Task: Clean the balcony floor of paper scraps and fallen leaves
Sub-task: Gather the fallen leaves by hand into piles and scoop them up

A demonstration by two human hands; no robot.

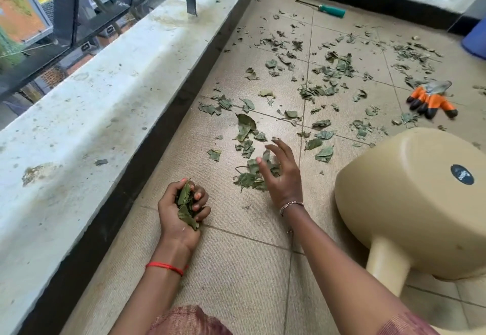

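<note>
Green fallen leaves (326, 71) lie scattered over the beige tiled balcony floor (236, 269). My left hand (181, 211) rests on the floor, palm up, with its fingers curled round a bunch of leaves (185, 206). My right hand (282, 174) hovers with spread fingers over a small pile of leaves (248, 178) just ahead of it. Whether it touches the pile I cannot tell.
A beige plastic stool (410, 203) lies tipped over at the right. Orange-and-black gloves (431, 100) lie further back on the right. A green-handled screwdriver (330, 10) lies by the far wall. A pale concrete ledge (105, 92) with a dark railing runs along the left.
</note>
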